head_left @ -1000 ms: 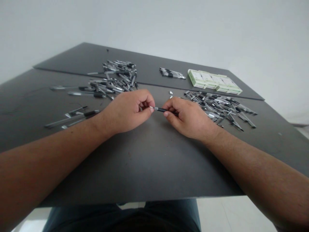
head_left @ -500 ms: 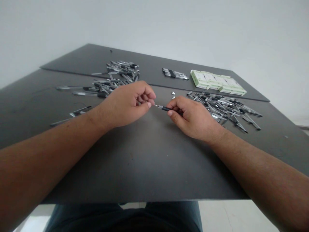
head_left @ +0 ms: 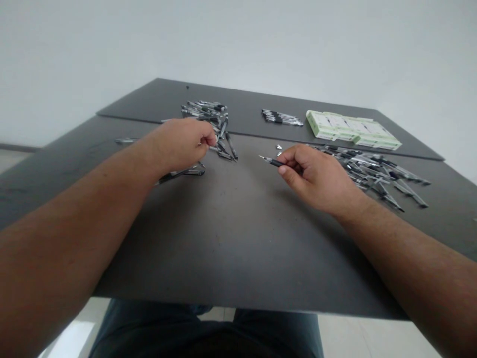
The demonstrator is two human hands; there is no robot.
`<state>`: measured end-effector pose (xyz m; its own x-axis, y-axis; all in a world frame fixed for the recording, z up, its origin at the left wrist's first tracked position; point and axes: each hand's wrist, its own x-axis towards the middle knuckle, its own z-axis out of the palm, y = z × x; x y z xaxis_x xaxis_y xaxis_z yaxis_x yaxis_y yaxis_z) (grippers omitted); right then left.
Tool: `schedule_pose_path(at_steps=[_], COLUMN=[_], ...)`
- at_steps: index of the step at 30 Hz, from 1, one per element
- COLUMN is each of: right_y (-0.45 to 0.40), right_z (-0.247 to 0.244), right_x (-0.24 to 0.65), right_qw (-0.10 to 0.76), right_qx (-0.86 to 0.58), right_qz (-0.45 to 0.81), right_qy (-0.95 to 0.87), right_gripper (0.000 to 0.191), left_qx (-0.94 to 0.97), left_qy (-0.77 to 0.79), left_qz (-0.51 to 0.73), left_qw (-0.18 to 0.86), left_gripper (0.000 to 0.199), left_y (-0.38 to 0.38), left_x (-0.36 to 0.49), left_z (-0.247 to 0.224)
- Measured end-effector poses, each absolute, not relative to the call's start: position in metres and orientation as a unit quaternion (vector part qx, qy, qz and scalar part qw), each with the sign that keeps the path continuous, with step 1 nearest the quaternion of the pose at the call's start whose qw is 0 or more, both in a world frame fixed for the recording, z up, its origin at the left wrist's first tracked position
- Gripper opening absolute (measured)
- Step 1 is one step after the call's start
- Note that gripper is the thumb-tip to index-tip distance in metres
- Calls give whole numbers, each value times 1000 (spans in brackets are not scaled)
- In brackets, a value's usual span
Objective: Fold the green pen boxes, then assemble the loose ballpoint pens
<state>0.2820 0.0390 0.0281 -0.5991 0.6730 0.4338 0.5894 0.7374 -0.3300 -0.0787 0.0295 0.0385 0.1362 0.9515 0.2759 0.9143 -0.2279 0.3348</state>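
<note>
My right hand (head_left: 313, 174) grips a pen (head_left: 274, 161) with a dark grip. Its bare metal tip points left, and the rear of the pen is hidden in my palm. My left hand (head_left: 186, 144) is over the left pile of pens (head_left: 222, 130), thumb and fingers pinched together. Whatever may be between those fingertips is too small or hidden to make out. Some pens (head_left: 194, 170) lie partly under my left wrist. Two small silvery pieces (head_left: 278, 147) rest on the table just beyond my right fingers.
A second pile of pens (head_left: 383, 174) spreads to the right of my right hand. Farther back lies a neat row of pens (head_left: 281, 118), beside green and white boxes (head_left: 335, 127). The dark table (head_left: 238, 248) has a seam across it, and a small dark bit (head_left: 187, 87) sits far back.
My left hand has moved left, away from the pen tip, to the left pile. My right hand still holds the pen. The view has shifted a little to the left.
</note>
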Motion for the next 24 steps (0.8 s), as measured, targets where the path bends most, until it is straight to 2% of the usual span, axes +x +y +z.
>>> schedule_pose_path(at_steps=[8,19,24], right_y=[40,42,42], right_z=[31,25,25], right_x=[282,283,283], right_qw=[262,261,257], right_qx=[-360,-355,-356], right_qz=[78,82,82], right_qy=[-892,-894,-895], right_gripper=[17,18,17], left_qx=[761,771,780], left_qy=[634,628,618], left_qz=[135,51,27], left_qw=[-8,90,94], left_gripper=[25,24,27], left_y=[26,26,25], left_x=[-90,-100,-99], left_z=[40,44,42])
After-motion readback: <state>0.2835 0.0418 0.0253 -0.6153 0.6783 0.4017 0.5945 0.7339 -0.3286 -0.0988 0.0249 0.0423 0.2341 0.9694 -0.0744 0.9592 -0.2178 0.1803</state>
